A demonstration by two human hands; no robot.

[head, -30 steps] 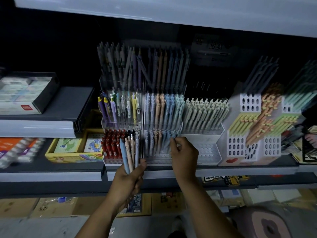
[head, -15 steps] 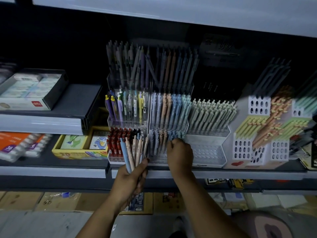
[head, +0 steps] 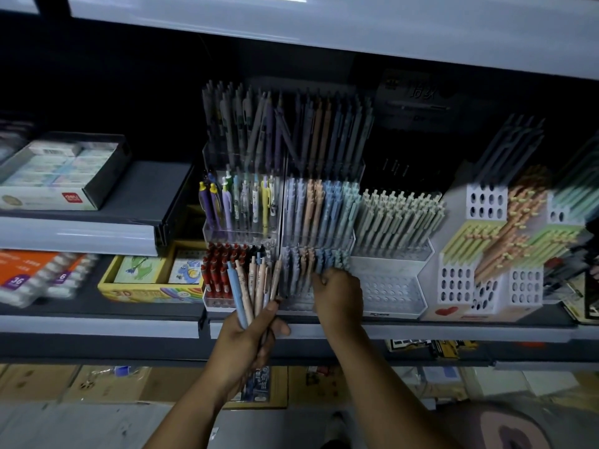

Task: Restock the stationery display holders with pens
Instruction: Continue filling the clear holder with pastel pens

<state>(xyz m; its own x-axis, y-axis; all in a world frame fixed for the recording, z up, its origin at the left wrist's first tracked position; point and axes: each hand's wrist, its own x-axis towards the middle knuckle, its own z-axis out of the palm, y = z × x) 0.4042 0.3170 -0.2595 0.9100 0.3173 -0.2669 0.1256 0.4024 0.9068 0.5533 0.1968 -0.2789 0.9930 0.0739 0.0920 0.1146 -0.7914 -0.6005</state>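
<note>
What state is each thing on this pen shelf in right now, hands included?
Pen bunch, upright, fanned, gripped at its lower end.
Left hand, wrapped round that bunch.
Clear holder, all tiers stocked with pens.
Right hand, fingers curled over that holder's front row; grip hidden.
White holder, back tier packed, front holes showing.
Red pens, standing packed in their compartment.

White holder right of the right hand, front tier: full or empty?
Empty. Front tier of the white holder shows only bare holes; the tier behind is packed with pale pens.
</note>
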